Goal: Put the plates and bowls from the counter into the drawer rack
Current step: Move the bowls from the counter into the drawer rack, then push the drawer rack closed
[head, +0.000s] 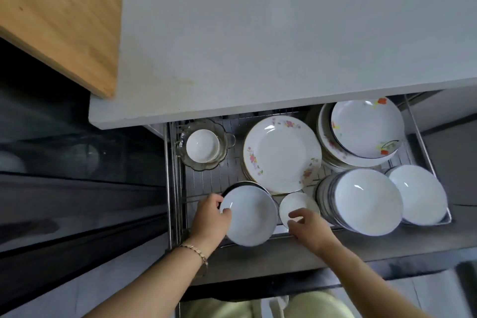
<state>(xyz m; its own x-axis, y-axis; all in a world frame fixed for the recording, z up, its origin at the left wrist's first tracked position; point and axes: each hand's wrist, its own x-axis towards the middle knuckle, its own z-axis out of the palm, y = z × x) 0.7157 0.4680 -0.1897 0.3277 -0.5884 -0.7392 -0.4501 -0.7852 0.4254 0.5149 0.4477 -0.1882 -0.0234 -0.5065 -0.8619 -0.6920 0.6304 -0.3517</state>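
My left hand grasps the bowl by its left rim, near-left in the rack. My right hand pinches the saucer just right of it. I lower each level, clear of neighbouring stacks, and release the fingers only once seated.

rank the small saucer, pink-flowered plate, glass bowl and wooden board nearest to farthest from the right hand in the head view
1. small saucer, in the grip of the right hand, rack front
2. pink-flowered plate, just behind, rack middle
3. glass bowl, rack's back left
4. wooden board, far back left
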